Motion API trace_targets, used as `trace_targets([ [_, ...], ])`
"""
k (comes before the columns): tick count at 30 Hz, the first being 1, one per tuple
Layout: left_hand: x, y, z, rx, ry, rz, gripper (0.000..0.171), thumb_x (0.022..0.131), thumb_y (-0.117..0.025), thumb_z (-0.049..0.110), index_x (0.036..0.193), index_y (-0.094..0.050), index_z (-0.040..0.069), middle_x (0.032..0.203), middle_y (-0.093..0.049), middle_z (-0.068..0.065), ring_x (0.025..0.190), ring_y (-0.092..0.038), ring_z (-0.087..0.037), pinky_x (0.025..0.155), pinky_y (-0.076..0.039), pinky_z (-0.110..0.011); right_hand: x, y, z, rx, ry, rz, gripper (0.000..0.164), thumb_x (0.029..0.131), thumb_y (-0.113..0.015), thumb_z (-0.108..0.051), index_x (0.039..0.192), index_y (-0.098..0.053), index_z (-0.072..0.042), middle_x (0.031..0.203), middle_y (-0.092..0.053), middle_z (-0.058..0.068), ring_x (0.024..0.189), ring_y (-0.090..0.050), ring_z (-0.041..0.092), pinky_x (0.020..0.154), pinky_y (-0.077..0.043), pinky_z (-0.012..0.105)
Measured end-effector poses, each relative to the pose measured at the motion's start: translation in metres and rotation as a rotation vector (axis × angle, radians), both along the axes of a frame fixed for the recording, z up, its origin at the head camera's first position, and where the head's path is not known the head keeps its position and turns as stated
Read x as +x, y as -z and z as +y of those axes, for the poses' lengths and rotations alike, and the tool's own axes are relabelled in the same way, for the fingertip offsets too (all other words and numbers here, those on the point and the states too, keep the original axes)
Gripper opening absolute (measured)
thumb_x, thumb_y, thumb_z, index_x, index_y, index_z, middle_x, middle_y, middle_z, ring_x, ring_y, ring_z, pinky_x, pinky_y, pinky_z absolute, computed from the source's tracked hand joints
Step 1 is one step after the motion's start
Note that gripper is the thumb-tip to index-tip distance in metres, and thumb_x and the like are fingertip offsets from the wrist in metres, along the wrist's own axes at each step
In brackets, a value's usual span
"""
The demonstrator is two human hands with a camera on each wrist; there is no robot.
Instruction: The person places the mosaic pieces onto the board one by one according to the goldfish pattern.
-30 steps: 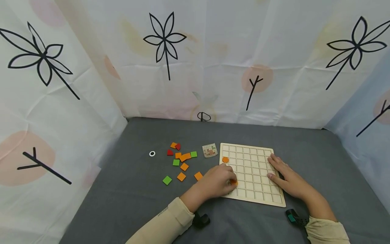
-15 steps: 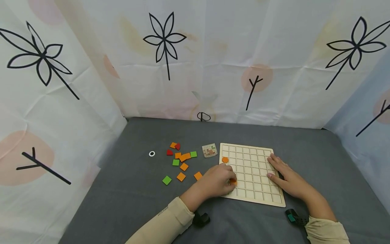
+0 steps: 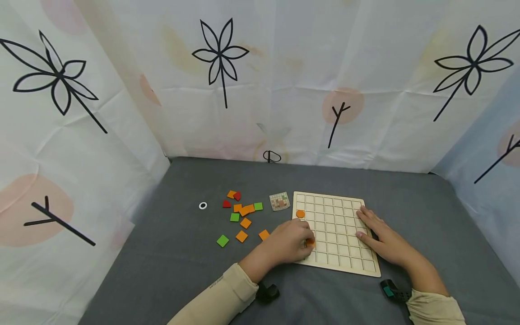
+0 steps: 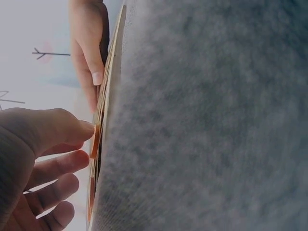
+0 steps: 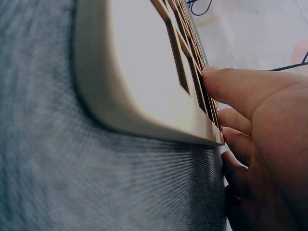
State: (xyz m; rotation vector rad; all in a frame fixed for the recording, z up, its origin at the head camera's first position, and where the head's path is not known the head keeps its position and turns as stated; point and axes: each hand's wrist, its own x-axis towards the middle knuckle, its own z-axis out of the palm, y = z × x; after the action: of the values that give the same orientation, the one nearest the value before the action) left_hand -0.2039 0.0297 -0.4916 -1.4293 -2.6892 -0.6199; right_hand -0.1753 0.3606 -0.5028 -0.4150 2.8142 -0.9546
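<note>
My left hand point(image 3: 290, 241) is at the left part of a pale wooden grid board point(image 3: 341, 234). Its thumb and index finger pinch a flat orange tile point(image 4: 95, 142), seen edge-on in the left wrist view at the board's surface. The fingers hide most of this tile, so its outline is unclear. A round orange disc point(image 3: 300, 213) lies in a cell higher up the board's left side. My right hand point(image 3: 382, 234) rests on the board's right edge, fingers mostly straight and thumb point(image 5: 231, 84) on the grid.
Left of the board lie several loose tiles: orange point(image 3: 245, 223), green point(image 3: 222, 241) and red point(image 3: 226, 204). A small patterned card point(image 3: 279, 201) lies by the board's top left corner. A white ring point(image 3: 202, 206) is farther left. Patterned cloth point(image 3: 260, 90) hangs behind the grey table point(image 3: 183, 271).
The orange tile under the left fingers has shifted very slightly to the left. The hands and the board otherwise keep their places.
</note>
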Motion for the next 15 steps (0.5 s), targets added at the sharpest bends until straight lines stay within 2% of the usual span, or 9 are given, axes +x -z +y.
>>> trace_targets([
  [7, -0.002, -0.001, -0.015, 0.061, -0.04, -0.046, 0.011, 0.098, -0.077, 0.021, 0.107, -0.082, 0.018, 0.101, -0.072, 0.005, 0.086, -0.057, -0.006, 0.074, -0.043, -0.013, 0.0, -0.001, -0.001, -0.002, 0.002, -0.011, 0.076, 0.109, -0.061, -0.035, 0.169, -0.026, -0.004, 0.177, -0.013, 0.025, 0.161, -0.009, 0.054, 0.123, -0.011, 0.076],
  [15, -0.004, -0.006, -0.049, 0.098, -0.176, -0.124, 0.016, 0.098, -0.078, 0.026, 0.111, -0.082, 0.017, 0.106, -0.072, 0.004, 0.093, -0.061, -0.011, 0.08, -0.052, -0.021, -0.001, -0.002, 0.0, -0.009, -0.002, -0.025, 0.077, 0.109, -0.061, -0.035, 0.169, -0.025, -0.003, 0.176, -0.012, 0.026, 0.161, -0.008, 0.055, 0.124, -0.01, 0.076],
])
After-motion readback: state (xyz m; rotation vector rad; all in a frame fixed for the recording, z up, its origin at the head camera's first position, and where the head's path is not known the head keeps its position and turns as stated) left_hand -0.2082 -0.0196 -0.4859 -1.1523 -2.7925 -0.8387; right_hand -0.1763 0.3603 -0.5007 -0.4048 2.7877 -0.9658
